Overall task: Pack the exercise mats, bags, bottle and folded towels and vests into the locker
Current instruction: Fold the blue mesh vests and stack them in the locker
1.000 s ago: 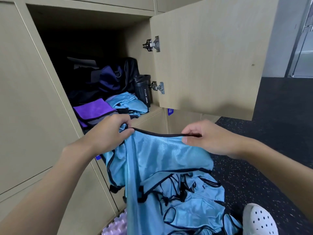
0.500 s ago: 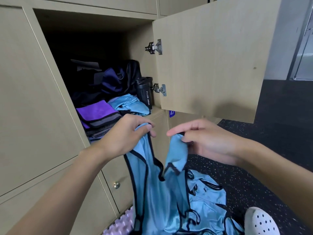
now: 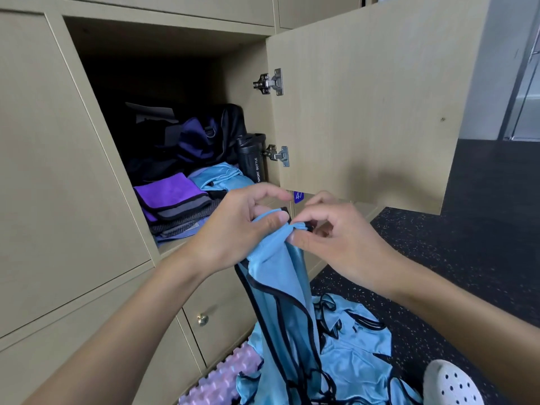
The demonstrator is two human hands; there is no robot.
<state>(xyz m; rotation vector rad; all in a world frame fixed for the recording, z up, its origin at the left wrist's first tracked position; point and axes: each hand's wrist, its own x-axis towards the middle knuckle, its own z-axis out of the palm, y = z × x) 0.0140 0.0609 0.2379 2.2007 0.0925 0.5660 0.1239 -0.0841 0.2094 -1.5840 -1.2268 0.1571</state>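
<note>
Locker (image 3: 244,83): bags (image 3: 198,138), bottle (image 3: 250,160), towels (image 3: 171,191), vest (image 3: 223,176); left hand (image 3: 233,232), right hand (image 3: 343,242) pinch second vest (image 3: 280,276).

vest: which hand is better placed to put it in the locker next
Probably left: the left hand grips the vest nearer the locker opening; the right hand pinches it farther off.

Soft even daylight; locker (image 3: 163,92) interior dark; wide-angle edges bend.

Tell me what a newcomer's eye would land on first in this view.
The left hand and right hand pinch the top of a light blue vest hanging at centre frame. Behind, the open locker holds a black sport bottle by its right wall and a folded purple towel in front. More blue vests lie heaped on the floor below.
</note>
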